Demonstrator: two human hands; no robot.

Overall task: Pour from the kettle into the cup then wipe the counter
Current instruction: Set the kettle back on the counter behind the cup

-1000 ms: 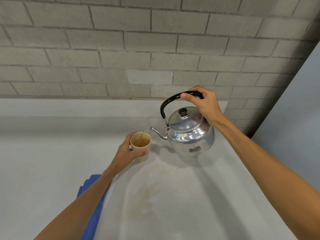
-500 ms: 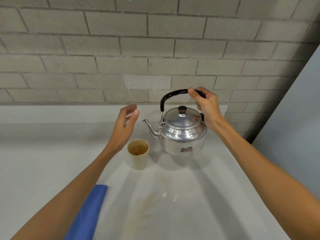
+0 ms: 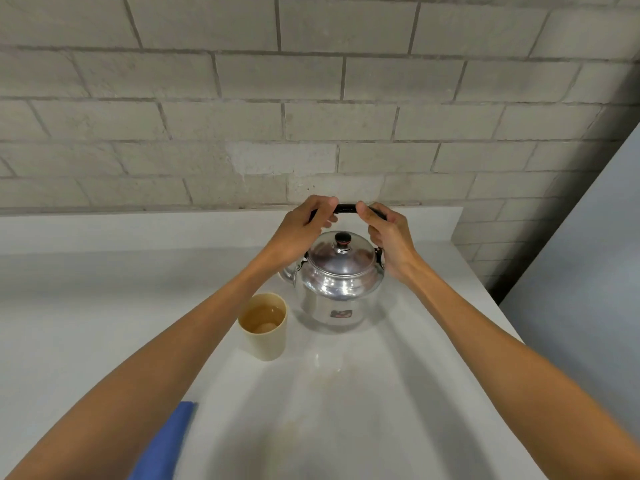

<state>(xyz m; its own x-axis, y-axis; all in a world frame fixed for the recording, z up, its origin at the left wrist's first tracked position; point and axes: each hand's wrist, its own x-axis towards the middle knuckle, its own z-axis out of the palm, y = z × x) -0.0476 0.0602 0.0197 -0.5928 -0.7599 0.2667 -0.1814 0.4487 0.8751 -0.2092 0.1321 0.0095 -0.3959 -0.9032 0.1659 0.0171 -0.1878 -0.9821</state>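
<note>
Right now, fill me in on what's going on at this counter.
A person has both hands on the black handle of a shiny metal kettle: the left hand and the right hand grip it from either side. The kettle stands upright on the white counter, lid on. Just in front of it and to the left stands a beige cup holding brownish liquid, untouched. Wet drops and a faint stain sit on the counter, and a blue cloth lies near the edge, unused.

Cup (image 3: 265,327) stands on counter (image 3: 86,306), just left-front of kettle (image 3: 337,289).
</note>
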